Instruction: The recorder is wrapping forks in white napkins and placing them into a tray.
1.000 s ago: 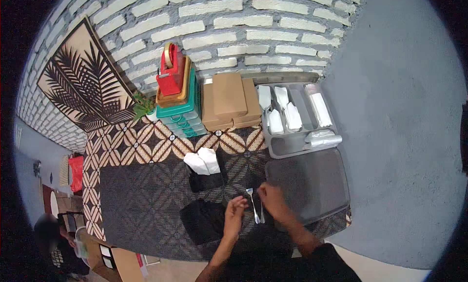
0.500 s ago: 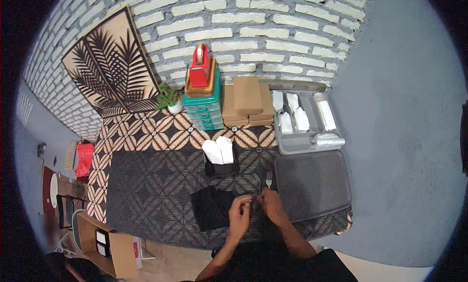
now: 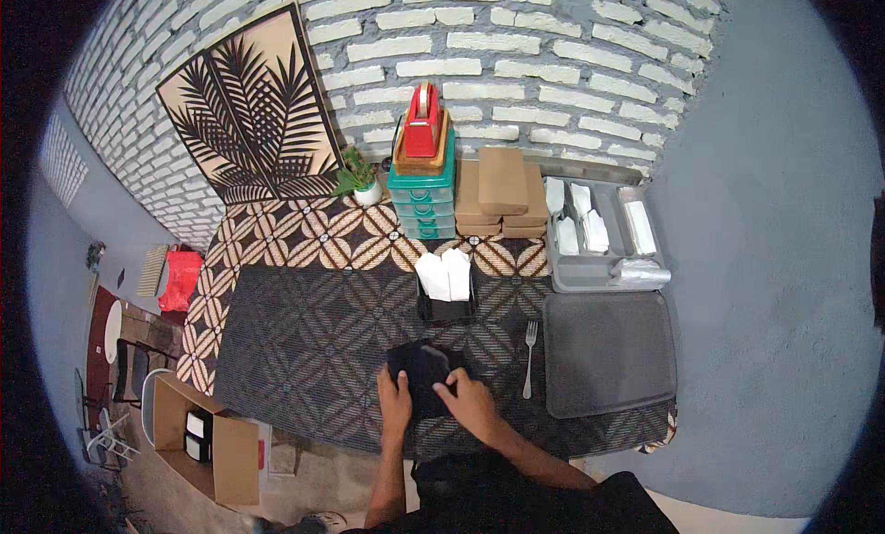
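Both hands hold a black, soft-looking piece (image 3: pixel 419 373), probably a folded cloth, low over the front middle of the table. My left hand (image 3: pixel 395 403) is closed on its left edge, thumb on top. My right hand (image 3: pixel 468 403) pinches its right edge, the thumb lying over the dark surface. A metal fork (image 3: pixel 528 361) lies right of my right hand, tines pointing away from me. Beyond the black piece stands a black holder (image 3: pixel 447 310) with white folded paper sleeves (image 3: pixel 446 276) in it.
A grey tray (image 3: pixel 610 354) lies at the right. Behind it a compartment tray (image 3: pixel 573 276) holds white packets. Brown boxes (image 3: pixel 502 182), a teal drawer unit (image 3: pixel 422 197) topped by a red tape dispenser (image 3: pixel 423 133), and a potted plant (image 3: pixel 359 179) line the wall. An open carton (image 3: pixel 235 460) stands lower left.
My hands have left the fork and now grip the black piece, which lay on the table before. A second piece of cutlery beside the fork is no longer visible. The view has shifted.
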### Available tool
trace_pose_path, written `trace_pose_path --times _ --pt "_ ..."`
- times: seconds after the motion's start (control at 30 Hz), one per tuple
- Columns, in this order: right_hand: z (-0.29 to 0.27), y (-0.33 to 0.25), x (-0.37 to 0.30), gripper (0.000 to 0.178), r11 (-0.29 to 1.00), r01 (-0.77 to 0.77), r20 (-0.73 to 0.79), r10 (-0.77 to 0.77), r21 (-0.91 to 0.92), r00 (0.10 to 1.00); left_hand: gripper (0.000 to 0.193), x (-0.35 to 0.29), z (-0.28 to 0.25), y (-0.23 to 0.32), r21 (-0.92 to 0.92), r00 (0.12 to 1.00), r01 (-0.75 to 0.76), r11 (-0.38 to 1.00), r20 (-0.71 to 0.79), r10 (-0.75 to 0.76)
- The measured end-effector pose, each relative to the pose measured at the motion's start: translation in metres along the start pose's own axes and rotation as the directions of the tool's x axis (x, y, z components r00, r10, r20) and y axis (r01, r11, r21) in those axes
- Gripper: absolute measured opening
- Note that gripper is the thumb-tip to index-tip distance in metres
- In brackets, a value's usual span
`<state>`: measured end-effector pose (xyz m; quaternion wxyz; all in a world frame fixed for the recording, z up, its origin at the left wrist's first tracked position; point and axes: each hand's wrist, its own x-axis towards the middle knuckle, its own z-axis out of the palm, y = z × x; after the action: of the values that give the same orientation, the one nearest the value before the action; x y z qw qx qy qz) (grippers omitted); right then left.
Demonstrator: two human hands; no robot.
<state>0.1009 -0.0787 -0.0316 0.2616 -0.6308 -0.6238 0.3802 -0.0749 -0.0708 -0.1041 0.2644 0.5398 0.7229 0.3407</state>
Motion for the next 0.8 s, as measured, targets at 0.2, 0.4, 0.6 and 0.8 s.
trace_pose_path --times 0.2,0.4,0.6,0.8 --pt "0.016 0.026 -0.001 0.033 0.991 0.116 -0.083 -0.121 -0.06 0.989 0.055 -0.006 -0.005 0.029 -0.07 0.999 0.037 0.997 0.01 -0.036" --pt "-0.009 0.046 -0.023 0.031 0.995 -0.091 -0.054 0.093 0.037 0.994 0.062 -0.005 -0.005 0.03 -0.018 0.999 0.003 1.0 0.05 -0.002" --pt "-0.013 0.042 -0.026 0.025 0.977 -0.116 -0.124 0.139 0.178 0.982 0.052 0.01 -0.013 0.043 -0.602 0.771 0.634 0.485 0.542 -0.335" --pt "-0.042 -0.017 -0.038 0.013 0.924 0.039 -0.095 -0.003 0.379 0.995 0.044 -0.02 -0.024 0.1 -0.705 0.815 0.572 0.42 0.545 -0.195"
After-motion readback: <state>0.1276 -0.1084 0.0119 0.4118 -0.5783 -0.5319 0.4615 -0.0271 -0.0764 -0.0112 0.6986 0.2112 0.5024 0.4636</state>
